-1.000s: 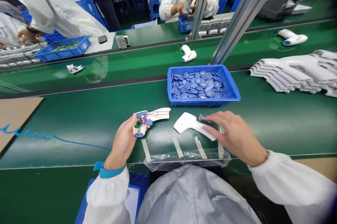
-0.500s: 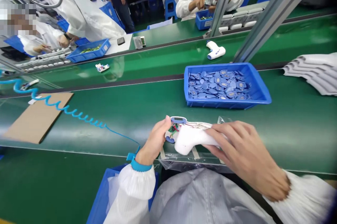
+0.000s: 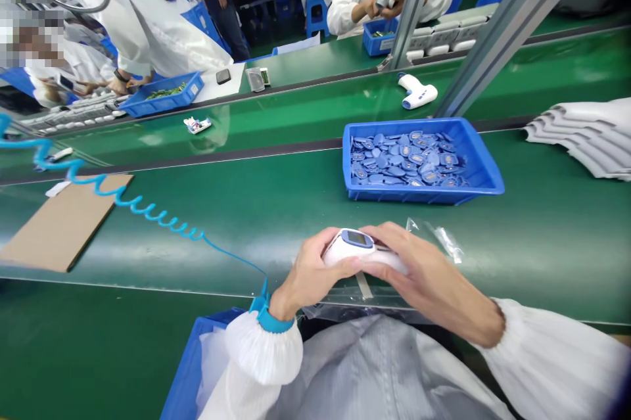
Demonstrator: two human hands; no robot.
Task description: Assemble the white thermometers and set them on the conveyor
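Observation:
Between my hands, above the near edge of the green bench, is a white handheld infrared thermometer [image 3: 338,250] with a blue-rimmed display facing up. My left hand [image 3: 315,269] grips its head end, thumb along the near side. My right hand [image 3: 419,269] is wrapped round the handle end, fingers on top and thumb below. The two white shell halves lie together, and a narrow gap shows near the right fingers. The circuit board inside is hidden. A blue wrist strap [image 3: 273,320] with a coiled cord [image 3: 142,210] is on my left wrist.
Ahead stands a blue tray [image 3: 424,195] of small blue oval parts. Clear plastic film [image 3: 448,244] lies right of my hands, stacked white sheets [image 3: 582,137] farther right, cardboard [image 3: 64,223] at left. Another thermometer [image 3: 418,93] rests on the far belt. A metal post [image 3: 517,32] rises at right. Co-workers sit opposite.
The white shell half in my right hand has come down onto the half with the circuit board, covering it. Both hands have closed round the thermometer. Items on the far belt have shifted right.

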